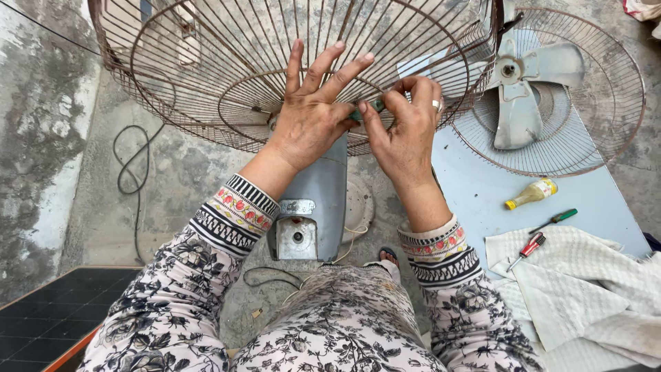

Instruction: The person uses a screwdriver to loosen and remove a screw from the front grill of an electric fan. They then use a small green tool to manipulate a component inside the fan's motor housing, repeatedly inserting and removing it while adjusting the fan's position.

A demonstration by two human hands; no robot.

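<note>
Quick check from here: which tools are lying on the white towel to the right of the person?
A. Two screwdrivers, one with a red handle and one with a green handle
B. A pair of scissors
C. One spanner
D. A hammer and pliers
A: the red-handled screwdriver lies on the white towel, and the green-handled screwdriver lies at the towel's upper edge, near a small yellow bottle.
</note>
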